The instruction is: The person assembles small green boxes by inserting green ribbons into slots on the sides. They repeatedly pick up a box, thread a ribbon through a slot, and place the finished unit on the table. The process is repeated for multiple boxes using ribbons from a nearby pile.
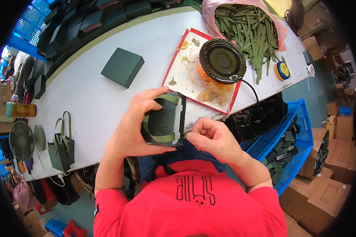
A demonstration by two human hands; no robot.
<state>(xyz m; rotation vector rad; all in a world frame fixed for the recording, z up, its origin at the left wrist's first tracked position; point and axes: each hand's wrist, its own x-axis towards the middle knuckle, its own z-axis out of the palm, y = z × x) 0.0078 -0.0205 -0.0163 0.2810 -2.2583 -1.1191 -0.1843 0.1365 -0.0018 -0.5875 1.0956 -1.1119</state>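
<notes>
A long white worktable (87, 94) with a curved edge carries all the work. On it lies a flat white tray with a red border (184, 81), stained with amber glue drips, and at its far corner stands a round black glue pot (222, 61) with a black cable. Behind the pot is a pink plastic bag full of green ribbon strips (245, 25). A closed dark green square box (123, 66) lies alone to the left.

Just above the near table edge, the left hand (132, 126) is clamped around a dark textured folded paper piece with a white inner face (166, 118); a green ribbon loop (158, 136) runs around it under the thumb. The right hand (213, 138) has its fingertips pinched together at the lower right corner of the piece, but what they pinch is too small to tell.

I judge that the ribbon may shift or sit crooked if the left thumb loosens. The glue pot stands near, so a careless sleeve could also touch it.
</notes>
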